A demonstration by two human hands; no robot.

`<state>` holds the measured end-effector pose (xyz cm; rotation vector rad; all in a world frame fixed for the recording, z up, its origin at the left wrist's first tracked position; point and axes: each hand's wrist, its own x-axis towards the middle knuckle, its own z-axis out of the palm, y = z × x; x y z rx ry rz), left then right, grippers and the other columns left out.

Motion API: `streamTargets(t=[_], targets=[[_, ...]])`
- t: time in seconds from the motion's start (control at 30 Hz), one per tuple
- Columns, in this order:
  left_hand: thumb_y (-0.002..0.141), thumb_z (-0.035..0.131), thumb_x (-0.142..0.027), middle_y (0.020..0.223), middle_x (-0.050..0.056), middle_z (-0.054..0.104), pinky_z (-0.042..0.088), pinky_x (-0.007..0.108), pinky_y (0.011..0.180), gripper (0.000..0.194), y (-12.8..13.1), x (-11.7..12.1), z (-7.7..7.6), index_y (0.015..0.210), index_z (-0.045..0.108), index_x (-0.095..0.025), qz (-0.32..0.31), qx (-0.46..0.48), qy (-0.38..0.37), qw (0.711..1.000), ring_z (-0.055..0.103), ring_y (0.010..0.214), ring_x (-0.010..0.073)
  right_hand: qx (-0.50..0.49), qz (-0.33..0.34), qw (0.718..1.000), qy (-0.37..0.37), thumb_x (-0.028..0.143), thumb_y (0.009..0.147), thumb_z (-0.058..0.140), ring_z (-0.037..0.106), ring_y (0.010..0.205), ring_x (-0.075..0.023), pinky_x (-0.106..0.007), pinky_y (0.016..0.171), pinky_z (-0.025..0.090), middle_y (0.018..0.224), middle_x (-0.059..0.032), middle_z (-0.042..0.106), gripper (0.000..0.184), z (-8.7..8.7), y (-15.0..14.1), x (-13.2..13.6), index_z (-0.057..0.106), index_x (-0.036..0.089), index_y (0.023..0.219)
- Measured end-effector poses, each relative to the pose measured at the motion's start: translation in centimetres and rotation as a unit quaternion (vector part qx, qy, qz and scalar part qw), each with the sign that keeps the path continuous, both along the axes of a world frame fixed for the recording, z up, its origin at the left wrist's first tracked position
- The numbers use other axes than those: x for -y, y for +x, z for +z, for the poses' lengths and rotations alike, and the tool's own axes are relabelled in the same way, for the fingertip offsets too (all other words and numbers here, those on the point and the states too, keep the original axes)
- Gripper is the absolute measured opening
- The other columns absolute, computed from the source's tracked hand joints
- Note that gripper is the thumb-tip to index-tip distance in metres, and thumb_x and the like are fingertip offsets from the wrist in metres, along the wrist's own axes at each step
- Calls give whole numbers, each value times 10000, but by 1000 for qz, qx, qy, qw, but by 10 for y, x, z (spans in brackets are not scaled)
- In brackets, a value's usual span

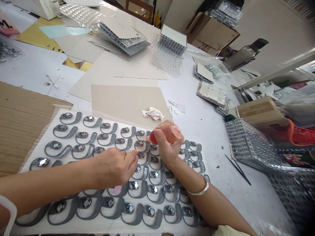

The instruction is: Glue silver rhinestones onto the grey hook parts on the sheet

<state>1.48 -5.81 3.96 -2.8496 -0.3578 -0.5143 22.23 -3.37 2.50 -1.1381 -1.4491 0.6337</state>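
Note:
My left hand (116,167) is closed in a pinch around a thin yellowish stick (138,149), its point close to one of the round metal pieces. In my right hand (168,150) is a small squeeze bottle (169,133) of red liquid, tipped so its nozzle points down and left, near the stick. Under both hands lies a white sheet (94,167) with rows of grey curved bands (66,150), each with a round shiny metal piece. A pink spot (117,189) shows on the sheet by one band. My forearms hide some of the rows.
A crumpled tissue (154,113) lies on grey cardboard (125,98) beyond the sheet. Black tweezers (238,170) rest at the right, beside stacked trays (246,144). A cotton swab (52,81) and brown corrugated cardboard (22,121) are at left. A dark bottle (242,56) stands far right.

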Motion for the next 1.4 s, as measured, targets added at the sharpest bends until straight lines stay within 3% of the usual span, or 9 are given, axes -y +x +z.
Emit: streamTargets(t=[0.57,0.93,1.17,1.4], targets=[[843,502,-28,960,197,696,553,278,437,205,-1,0,1,1021,600,-6,-3,-8,0,1000,668,613,185,21,-5,1000,19,330,829,631,568,611,-131,-304,593,494,714,-3,550,197,0,-3,1,569,190,705],[819,428,-6,873,164,687,534,252,432,210,2,-2,-4,942,596,-34,13,30,-23,999,643,592,168,59,11,996,72,222,805,648,523,576,-121,-297,560,451,653,0,539,167,7,-3,2,569,182,663],[782,406,17,868,154,682,522,237,442,231,0,-5,1,897,596,-47,9,19,-50,999,606,546,143,96,39,983,153,144,781,655,510,588,-138,-318,572,452,597,-8,568,141,11,-5,2,586,185,665],[794,381,-4,874,144,675,501,245,426,232,0,-6,-2,865,588,-81,19,18,-65,998,611,557,157,125,50,975,175,161,770,664,509,580,-136,-305,534,447,621,-10,569,138,15,-6,4,552,195,699]])
